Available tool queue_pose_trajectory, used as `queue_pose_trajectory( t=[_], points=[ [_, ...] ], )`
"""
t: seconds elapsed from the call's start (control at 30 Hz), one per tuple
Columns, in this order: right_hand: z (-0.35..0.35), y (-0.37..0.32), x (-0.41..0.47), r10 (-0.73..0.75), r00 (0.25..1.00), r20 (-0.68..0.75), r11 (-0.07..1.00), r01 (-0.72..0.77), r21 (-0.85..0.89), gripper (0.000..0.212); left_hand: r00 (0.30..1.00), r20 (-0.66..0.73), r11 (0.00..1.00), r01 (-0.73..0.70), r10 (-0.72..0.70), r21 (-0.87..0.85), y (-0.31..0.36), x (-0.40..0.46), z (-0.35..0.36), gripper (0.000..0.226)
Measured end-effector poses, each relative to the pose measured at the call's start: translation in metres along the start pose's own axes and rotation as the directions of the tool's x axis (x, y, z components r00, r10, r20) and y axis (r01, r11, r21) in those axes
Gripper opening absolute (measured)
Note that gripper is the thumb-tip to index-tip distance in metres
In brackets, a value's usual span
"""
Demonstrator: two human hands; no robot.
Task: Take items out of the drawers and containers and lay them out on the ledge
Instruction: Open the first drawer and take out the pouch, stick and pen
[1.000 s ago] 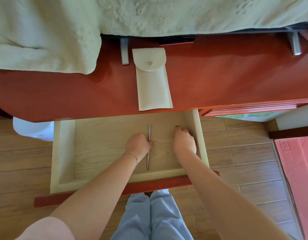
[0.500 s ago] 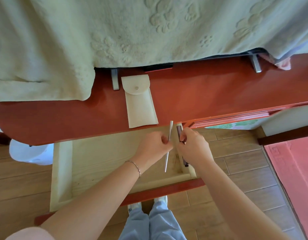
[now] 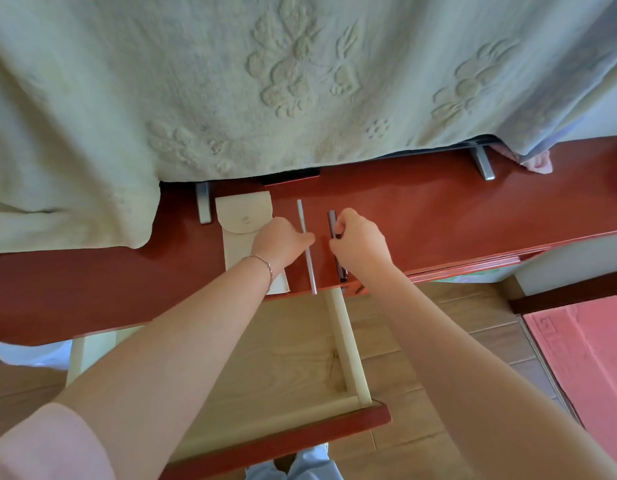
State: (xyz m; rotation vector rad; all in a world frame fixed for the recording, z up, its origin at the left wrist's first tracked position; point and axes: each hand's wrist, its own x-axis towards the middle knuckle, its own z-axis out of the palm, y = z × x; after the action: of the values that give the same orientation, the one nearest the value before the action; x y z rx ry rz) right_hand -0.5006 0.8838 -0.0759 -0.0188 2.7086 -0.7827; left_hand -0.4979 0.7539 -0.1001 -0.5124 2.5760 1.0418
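We see both hands out over the red ledge [image 3: 421, 209], each with a slim item. The left hand [image 3: 281, 242] pinches a thin silver rod [image 3: 307, 247] near its middle, fingers curled round it; the rod lies lengthwise away from us, its near end reaching the ledge's front edge, and we cannot tell whether it already rests on the wood or hangs just above it. The right hand [image 3: 360, 242] grips a darker, shorter stick [image 3: 333, 225], fingers curled round its upper part, with its lower end showing below the hand near the ledge's edge. The two items run almost parallel, close together but apart. Just to the left of the rod lies a cream pouch [image 3: 243, 220] with a snap flap, flat on the ledge and partly hidden by the left wrist, which wears a thin bracelet [image 3: 265, 263]. Below the ledge the pale wooden drawer [image 3: 348, 344] stands pulled out under our forearms. A pale green embossed blanket [image 3: 230, 81] hangs down over the back of the ledge, and a pink mat [image 3: 584, 344] lies on the floor at right.
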Motion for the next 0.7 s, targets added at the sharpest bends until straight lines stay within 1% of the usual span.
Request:
queue_pose_trajectory(
  t=[0.13, 0.2, 0.27, 0.4, 0.47, 0.7],
  points=[
    [0.012, -0.003, 0.014, -0.026, 1.0, 0.001, 0.999, 0.026, -0.036, 0.013, 0.999, 0.001, 0.998, 0.043, -0.043, 0.047, -0.005, 0.012, 0.005, 0.047],
    [0.017, -0.002, 0.019, -0.026, 1.0, -0.001, 0.998, 0.026, -0.054, 0.019, 0.999, 0.001, 0.995, 0.054, -0.055, 0.087, -0.005, 0.015, 0.008, 0.045],
    [0.023, 0.0, 0.021, -0.015, 1.0, 0.006, 0.997, 0.016, -0.07, 0.023, 0.998, 0.008, 0.991, 0.062, -0.064, 0.122, -0.004, 0.017, 0.011, 0.042],
    [0.03, 0.005, 0.022, 0.013, 1.0, -0.007, 0.997, -0.014, -0.072, 0.024, 0.996, 0.002, 0.985, 0.083, -0.084, 0.151, -0.004, 0.017, 0.012, 0.031],
    [0.032, 0.005, 0.022, 0.009, 1.0, -0.009, 0.998, -0.009, -0.07, 0.025, 0.996, -0.009, 0.984, 0.09, -0.09, 0.155, -0.004, 0.018, 0.012, 0.029],
    [0.033, 0.006, 0.022, -0.011, 1.0, -0.008, 0.995, 0.01, -0.102, 0.026, 0.995, -0.036, 0.973, 0.1, -0.094, 0.21, -0.003, 0.02, 0.016, 0.034]
  ],
)
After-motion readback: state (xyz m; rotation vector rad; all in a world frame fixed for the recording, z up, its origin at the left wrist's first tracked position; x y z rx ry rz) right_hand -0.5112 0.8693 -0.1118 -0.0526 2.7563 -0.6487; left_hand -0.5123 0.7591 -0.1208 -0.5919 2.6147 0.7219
